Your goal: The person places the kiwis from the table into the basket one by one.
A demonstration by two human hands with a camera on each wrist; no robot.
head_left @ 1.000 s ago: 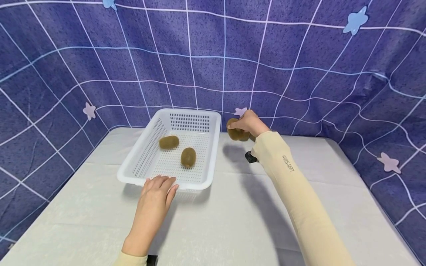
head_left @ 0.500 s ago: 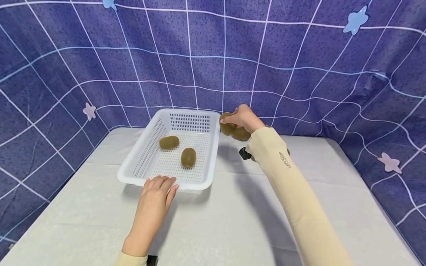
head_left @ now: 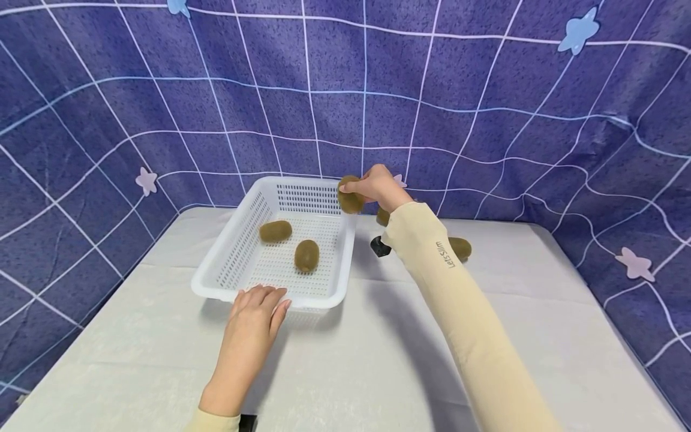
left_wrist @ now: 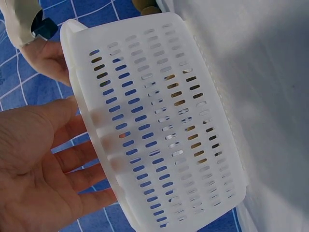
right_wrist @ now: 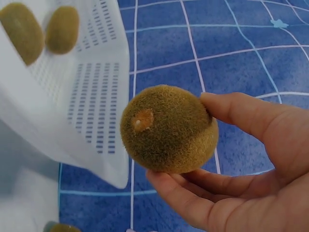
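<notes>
In the head view my right hand (head_left: 378, 187) pinches a brown fuzzy kiwi (head_left: 349, 198) over the right rim of a white plastic basket (head_left: 345, 264). Thumb and fingertips grip the kiwi (right_wrist: 166, 130) from opposite sides in the right wrist view, its stem end showing. Two kiwis lie apart inside the basket, one to the left (head_left: 275, 231) and one nearer the middle (head_left: 306, 256). My left hand (head_left: 251, 324) holds the basket's near rim. In the left wrist view its fingertips show blurred through the slotted basket wall (left_wrist: 159, 121).
On the white-covered table (head_left: 335, 372), a kiwi (head_left: 382, 216) sits behind my right wrist and another kiwi (head_left: 460, 248) is partly hidden by the sleeve. A blue cloth with a line grid (head_left: 335, 120) hangs behind the table and along its sides.
My right hand has carried its kiwi leftward and slightly up, from beside the basket to its right rim. Kiwis behind the arm have come into sight. The left hand and basket stay put.
</notes>
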